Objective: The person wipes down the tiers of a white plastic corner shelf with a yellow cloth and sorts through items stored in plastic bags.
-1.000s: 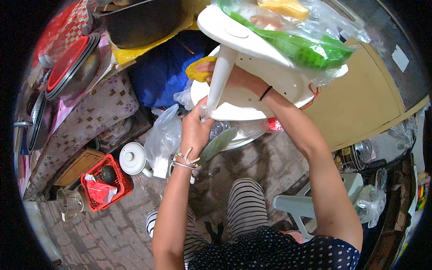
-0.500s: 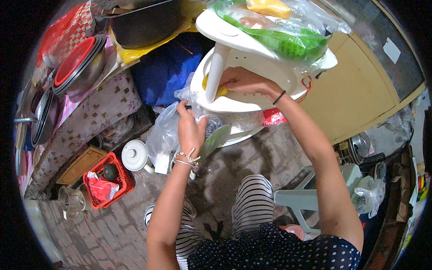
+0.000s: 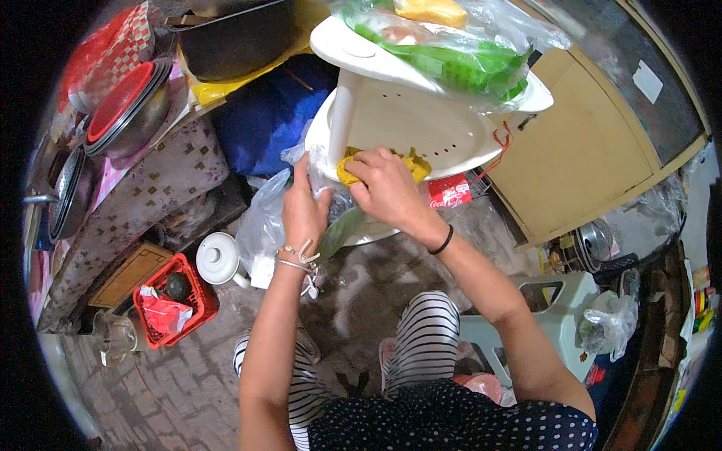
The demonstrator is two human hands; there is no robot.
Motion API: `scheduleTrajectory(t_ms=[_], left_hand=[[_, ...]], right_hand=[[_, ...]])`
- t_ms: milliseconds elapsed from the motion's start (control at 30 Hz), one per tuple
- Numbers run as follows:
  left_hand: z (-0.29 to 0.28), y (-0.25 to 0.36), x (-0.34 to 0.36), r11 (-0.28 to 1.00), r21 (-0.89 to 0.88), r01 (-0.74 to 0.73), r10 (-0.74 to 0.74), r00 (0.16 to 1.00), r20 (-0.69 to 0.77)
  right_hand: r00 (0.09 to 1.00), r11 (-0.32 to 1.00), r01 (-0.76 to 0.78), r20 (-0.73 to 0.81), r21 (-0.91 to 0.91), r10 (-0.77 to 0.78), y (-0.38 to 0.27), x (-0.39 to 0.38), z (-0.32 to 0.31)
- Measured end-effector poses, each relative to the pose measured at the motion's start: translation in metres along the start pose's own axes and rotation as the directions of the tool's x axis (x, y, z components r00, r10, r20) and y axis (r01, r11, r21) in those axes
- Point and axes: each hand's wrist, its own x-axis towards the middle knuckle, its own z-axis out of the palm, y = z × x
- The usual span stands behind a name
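My right hand [image 3: 391,188] is closed on a crumpled yellow cloth [image 3: 416,161], pressed to the front rim of the white plastic shelf rack's middle tier [image 3: 421,124]. Part of the cloth bunches out at both sides of my fingers, close to the rack's white post [image 3: 344,113]. Left of that post, my left hand [image 3: 304,210] is against a clear plastic bag [image 3: 263,214], its fingers stretched upward and its thumb apart. The lower tier is partly hidden behind my hands and the bags. On the top tier lies a green basket [image 3: 481,79] under clear plastic.
Bowls with a red strainer [image 3: 120,101] stand on the left table. Below are a white lidded pot [image 3: 218,258] and a red basket [image 3: 203,301] on the brick floor. A beige cabinet [image 3: 594,143] stands at right, a pale green stool [image 3: 556,308] nearer me.
My right hand has drawn the yellow cloth from deep in the middle tier, behind the post, out to its front rim. My left hand stays by the plastic bag. The view shifted slightly.
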Motion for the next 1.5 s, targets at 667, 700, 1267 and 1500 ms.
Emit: scheduleTrajectory(t_ms=[667,700,1267,1500], left_hand=[[-0.005,0.010,-0.001,0.970,0.236,-0.056,0.052,0.998,0.025],[-0.005,0.011,-0.001,0.971,0.229,-0.061,0.055,0.998,0.032],[-0.012,0.010,-0.001,0.957,0.289,-0.038,0.016,0.997,0.080],[-0.013,0.015,0.001,0.962,0.268,-0.055,0.034,0.996,0.085]], right_hand=[[0.987,0.997,0.076,-0.141,0.021,-0.072,0.004,-0.015,0.001],[0.989,0.997,0.072,-0.130,0.013,-0.070,-0.001,-0.013,0.006],[0.998,0.999,-0.021,-0.050,0.043,0.023,-0.006,-0.009,0.010],[0.992,0.988,-0.117,0.037,-0.101,0.121,0.030,-0.018,-0.011]])
